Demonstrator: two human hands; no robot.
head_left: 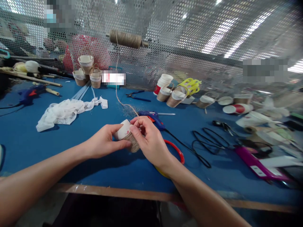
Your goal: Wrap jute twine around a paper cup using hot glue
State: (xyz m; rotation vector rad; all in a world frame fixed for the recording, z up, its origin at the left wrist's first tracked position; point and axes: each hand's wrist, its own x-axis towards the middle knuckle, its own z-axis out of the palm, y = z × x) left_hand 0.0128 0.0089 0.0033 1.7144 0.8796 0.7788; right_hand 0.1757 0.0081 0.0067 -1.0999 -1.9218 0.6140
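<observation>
Between my two hands is a paper cup [123, 130], tilted, white toward one end and wrapped in brown twine over the rest. My left hand [105, 141] grips its side, thumb and fingers closed round it. At the twine-covered side, my right hand [151, 138] pinches the jute twine [129, 105] against the cup. This strand runs up from my right fingers to a twine spool [125, 39] on a rod at the mesh. A blue glue gun [156, 119] lies just behind my right hand. Red-handled scissors [176, 149] are partly hidden beneath my right wrist.
White lace [63, 112] lies to the left, near another glue gun [30, 94]. Small twine baskets [96, 78] stand at the back, and pliers [138, 95] lie there. On the right are several cups [238, 108], a black cable [213, 142] and a purple power strip [258, 164].
</observation>
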